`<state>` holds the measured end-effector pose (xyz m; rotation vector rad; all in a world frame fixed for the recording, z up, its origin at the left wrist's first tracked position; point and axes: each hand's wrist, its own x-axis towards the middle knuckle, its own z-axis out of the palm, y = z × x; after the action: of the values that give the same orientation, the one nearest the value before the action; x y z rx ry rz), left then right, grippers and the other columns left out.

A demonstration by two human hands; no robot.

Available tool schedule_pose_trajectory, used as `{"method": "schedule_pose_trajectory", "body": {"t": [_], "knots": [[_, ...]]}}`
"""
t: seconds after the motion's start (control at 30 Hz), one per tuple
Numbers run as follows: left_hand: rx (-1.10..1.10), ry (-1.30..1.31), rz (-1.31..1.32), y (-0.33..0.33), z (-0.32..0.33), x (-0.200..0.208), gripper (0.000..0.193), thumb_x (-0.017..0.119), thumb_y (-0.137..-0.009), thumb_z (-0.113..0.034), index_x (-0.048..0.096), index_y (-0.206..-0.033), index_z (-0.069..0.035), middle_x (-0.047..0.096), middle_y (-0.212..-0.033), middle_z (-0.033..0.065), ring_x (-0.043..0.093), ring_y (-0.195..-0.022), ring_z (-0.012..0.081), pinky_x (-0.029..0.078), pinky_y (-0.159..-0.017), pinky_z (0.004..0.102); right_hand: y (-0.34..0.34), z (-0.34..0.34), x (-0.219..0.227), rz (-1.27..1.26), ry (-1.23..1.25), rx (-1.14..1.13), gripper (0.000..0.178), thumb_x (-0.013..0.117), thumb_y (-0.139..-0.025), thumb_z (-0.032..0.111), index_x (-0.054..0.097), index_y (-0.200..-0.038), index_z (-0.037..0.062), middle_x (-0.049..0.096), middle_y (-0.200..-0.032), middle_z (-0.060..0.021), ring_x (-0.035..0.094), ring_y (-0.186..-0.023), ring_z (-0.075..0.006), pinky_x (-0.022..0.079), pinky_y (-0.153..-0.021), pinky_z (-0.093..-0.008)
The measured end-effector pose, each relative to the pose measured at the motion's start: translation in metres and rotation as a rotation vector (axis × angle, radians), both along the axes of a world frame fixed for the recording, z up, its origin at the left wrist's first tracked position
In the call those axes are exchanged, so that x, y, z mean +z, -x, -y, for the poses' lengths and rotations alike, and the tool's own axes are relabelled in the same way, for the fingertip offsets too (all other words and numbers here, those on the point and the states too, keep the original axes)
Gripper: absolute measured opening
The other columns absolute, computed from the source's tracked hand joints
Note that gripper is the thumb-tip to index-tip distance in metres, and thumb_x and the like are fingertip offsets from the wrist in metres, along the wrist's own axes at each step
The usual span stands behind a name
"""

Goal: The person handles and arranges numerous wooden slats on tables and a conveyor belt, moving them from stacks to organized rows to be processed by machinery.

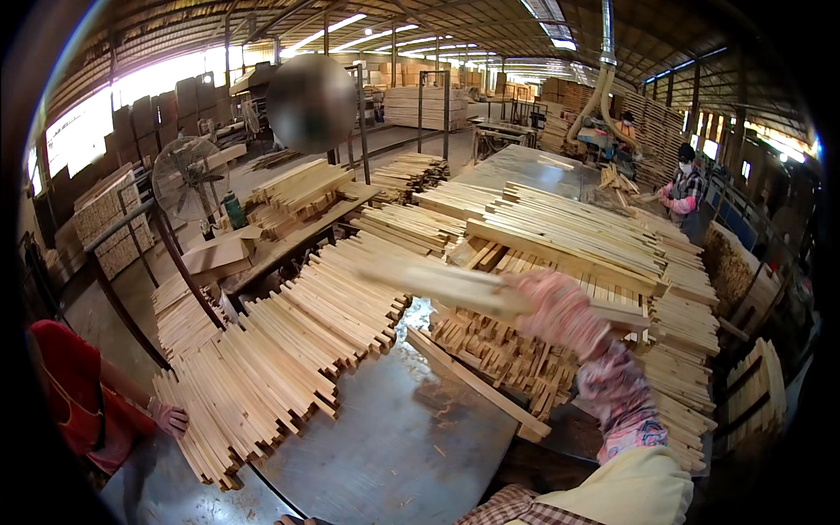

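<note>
My right hand point(556, 306), in a pink patterned glove and sleeve, is closed around wooden strips point(464, 287) held out over the stacks. Motion smears the strips, so I cannot tell how many there are. Beneath and beyond them lie piles of pale wooden strips point(577, 227) with a thicker wooden board point(560, 255) across them. To the left, a long row of strips point(280, 341) lies side by side on the metal table point(376, 437). My left hand does not show.
A co-worker's gloved hand point(171, 418) touches the row's near left end. One loose wooden bar point(481, 385) slants across the table beside a stack of short strip ends point(499, 350). A fan point(188, 179) and a cardboard box point(219, 254) stand left; another person point(684, 188) works far right.
</note>
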<state>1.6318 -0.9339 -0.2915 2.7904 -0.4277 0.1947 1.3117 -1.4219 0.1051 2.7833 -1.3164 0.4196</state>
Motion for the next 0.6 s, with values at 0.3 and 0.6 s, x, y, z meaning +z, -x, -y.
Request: {"method": "schedule_pose_trajectory", "body": {"t": [0.3, 0.6], "knots": [[-0.037, 0.030, -0.252, 0.019, 0.018, 0.022, 0.061, 0.062, -0.091, -0.037, 0.056, -0.138, 0.001, 0.058, -0.126, 0.0299, 0.052, -0.123, 0.0429, 0.041, -0.107, 0.0482, 0.111, 0.130, -0.046, -0.183, 0.180, -0.318, 0.064, 0.074, -0.086, 0.036, 0.056, -0.144, 0.0177, 0.059, -0.142, -0.0138, 0.053, -0.132, -0.0337, 0.041, -0.114, -0.0431], [0.490, 0.311, -0.483, 0.076, -0.001, 0.043, 0.077, 0.062, -0.086, -0.050, 0.048, -0.149, -0.008, 0.037, -0.159, 0.0224, 0.037, -0.146, 0.0391, 0.036, -0.117, 0.0459, 0.060, 0.104, -0.042, -0.024, 0.621, -0.447, 0.062, 0.071, -0.091, 0.019, 0.051, -0.150, 0.0142, 0.054, -0.147, -0.0190, 0.048, -0.137, -0.0364, 0.042, -0.114, -0.0438]]}}
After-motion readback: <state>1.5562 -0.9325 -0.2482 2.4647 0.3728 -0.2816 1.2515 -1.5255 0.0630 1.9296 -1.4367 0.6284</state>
